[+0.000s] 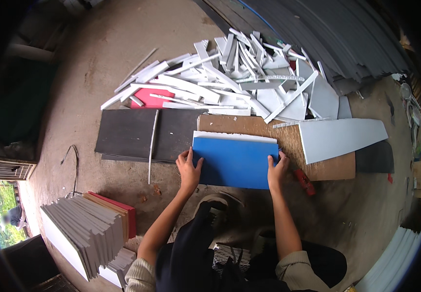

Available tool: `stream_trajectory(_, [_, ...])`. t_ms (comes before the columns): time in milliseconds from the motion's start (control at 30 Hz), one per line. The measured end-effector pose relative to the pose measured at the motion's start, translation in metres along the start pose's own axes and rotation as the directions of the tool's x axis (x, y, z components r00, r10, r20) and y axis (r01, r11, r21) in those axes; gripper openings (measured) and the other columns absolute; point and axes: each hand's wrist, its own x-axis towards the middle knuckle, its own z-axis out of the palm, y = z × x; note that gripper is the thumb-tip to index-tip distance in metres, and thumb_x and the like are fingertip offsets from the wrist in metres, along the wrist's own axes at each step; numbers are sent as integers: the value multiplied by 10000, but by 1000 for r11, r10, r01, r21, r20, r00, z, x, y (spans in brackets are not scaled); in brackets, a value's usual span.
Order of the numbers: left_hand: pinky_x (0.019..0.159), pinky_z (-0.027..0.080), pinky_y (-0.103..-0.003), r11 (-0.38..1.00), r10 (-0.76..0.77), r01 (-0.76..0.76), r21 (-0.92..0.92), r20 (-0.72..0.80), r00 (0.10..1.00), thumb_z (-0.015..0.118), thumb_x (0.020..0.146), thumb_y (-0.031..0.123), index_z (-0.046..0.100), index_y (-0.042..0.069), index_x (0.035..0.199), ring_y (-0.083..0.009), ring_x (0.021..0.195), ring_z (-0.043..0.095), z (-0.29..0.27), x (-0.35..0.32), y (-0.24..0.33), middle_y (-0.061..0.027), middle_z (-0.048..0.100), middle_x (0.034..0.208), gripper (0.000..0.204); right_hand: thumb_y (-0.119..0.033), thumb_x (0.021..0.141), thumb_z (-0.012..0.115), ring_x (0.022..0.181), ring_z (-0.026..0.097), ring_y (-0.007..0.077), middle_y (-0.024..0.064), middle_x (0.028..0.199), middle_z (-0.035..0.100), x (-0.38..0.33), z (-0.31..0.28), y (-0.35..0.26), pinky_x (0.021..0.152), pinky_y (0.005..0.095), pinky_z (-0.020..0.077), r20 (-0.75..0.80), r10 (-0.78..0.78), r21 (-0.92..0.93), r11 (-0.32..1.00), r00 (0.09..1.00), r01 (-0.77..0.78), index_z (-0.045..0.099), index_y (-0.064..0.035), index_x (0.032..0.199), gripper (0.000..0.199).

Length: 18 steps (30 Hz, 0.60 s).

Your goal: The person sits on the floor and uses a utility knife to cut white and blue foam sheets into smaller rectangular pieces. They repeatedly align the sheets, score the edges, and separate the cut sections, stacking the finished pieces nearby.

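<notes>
A flat rectangular blue sheet point(237, 163) lies before me, tilted slightly. My left hand point(189, 168) grips its left edge, thumb on the top face. On the opposite edge, my right hand point(277, 168) holds it the same way, thumb in front and fingers behind. Along the far side of the blue sheet shows a white sheet point(235, 136) with a ragged edge. A worn brown board point(327, 168) is partly covered by these sheets. Close to my right hand lies a red tool point(304, 182), whose kind I cannot make out.
White offcut strips point(210, 82) are heaped beyond the boards. Dark panels point(128, 131) with a thin white strip lie left; a pale panel point(342, 138) lies right. Upright white sheets point(81, 233) stand at lower left. Dark corrugated sheets point(332, 39) fill the far right.
</notes>
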Motion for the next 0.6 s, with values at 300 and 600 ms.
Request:
stream_trajectory(300, [772, 417, -319, 988, -89, 95, -125, 56, 994, 642, 769, 138, 478, 32, 1212, -208, 860, 460, -27, 16, 17, -129, 458, 1056, 483, -194, 788, 628, 960, 474, 287, 147, 1013, 478, 2, -13, -31, 834, 382, 390, -31, 22, 3, 1000, 999, -22, 506, 7, 1101, 391])
stream_trajectory(600, [865, 394, -362, 974, -158, 176, -143, 130, 979, 647, 763, 155, 453, 3, 1221, -294, 1023, 455, -16, 23, 14, -163, 463, 1093, 521, -200, 776, 639, 960, 467, 291, 150, 1019, 489, 11, 4, -20, 836, 390, 385, -59, -28, -59, 998, 998, 25, 515, 10, 1110, 413])
